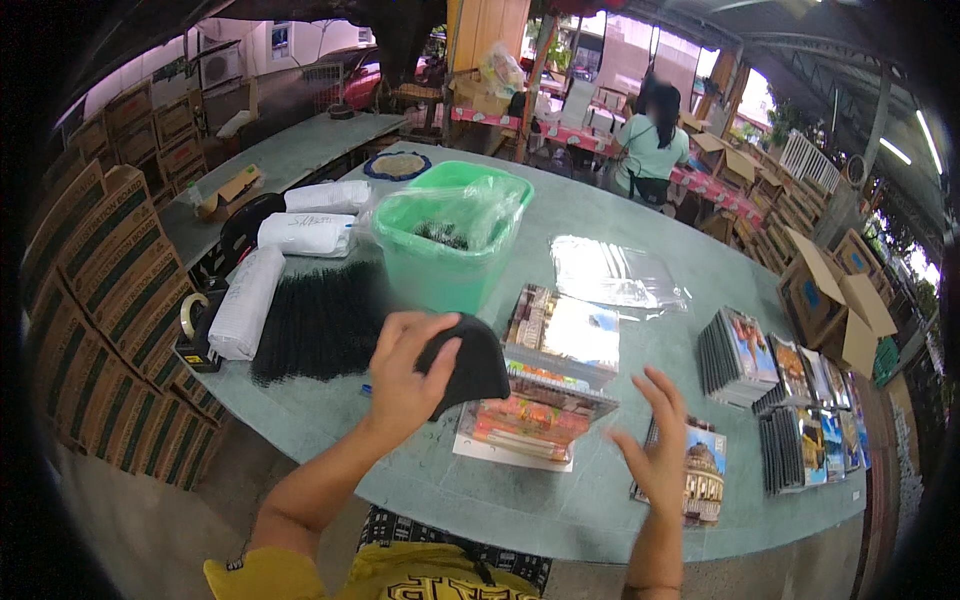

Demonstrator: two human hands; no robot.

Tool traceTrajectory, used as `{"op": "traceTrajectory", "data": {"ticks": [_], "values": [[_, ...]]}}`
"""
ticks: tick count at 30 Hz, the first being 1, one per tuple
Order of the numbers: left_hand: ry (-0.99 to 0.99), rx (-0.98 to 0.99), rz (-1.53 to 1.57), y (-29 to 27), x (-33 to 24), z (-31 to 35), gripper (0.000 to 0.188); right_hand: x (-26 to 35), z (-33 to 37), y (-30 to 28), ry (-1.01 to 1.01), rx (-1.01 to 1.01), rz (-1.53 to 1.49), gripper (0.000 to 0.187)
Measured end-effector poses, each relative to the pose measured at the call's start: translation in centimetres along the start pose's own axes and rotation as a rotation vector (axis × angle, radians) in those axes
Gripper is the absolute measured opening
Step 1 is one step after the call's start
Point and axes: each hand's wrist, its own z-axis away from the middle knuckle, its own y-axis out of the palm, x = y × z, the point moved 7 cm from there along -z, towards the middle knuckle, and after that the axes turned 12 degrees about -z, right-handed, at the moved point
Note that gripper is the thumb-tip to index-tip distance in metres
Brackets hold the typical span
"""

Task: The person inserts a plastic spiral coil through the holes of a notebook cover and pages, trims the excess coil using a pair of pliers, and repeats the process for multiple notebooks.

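Note:
In my left hand (408, 372) is a flat black piece with rounded corners (472, 366), pinched by its near edge and tilted above the table. My right hand (657, 440) is raised with fingers apart, holding nothing, just left of a picture-covered booklet (706, 472). Between the hands stands a stack of picture-covered booklets (563, 335). More colourful printed pieces (525, 420) lie in front of it, on a white sheet (512, 456). Left of my left hand is a spread of overlapping black pieces (318, 322).
A green bin (440, 275) with a clear bag stands behind my left hand. White wrapped bundles (245, 305) and a tape dispenser (196, 325) sit left. Clear plastic sleeves (612, 270) lie behind the stack; booklet stacks (738, 358) stand right. Cartons (135, 270) flank the table; a person (650, 145) works beyond.

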Motion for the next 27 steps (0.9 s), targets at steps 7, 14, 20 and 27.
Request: {"op": "traceTrajectory", "data": {"ticks": [7,14,20,27], "values": [[0.002,0.219,0.105,3.2,-1.5,0.8,0.022,-11.0,1.3,6.3,0.301,-0.282,-0.59,0.014],[0.017,0.298,0.125,4.5,-1.1,2.2,0.02,-11.3,3.1,7.1,0.222,-0.507,-0.549,0.022],[0.134,0.525,0.155,5.8,-1.4,3.9,0.028,-12.8,3.4,7.7,0.323,-0.553,-0.644,0.018],[0.313,1.073,0.066,8.9,-0.8,12.4,0.026,-10.5,2.2,6.5,0.314,-0.309,-0.478,0.021]]}}
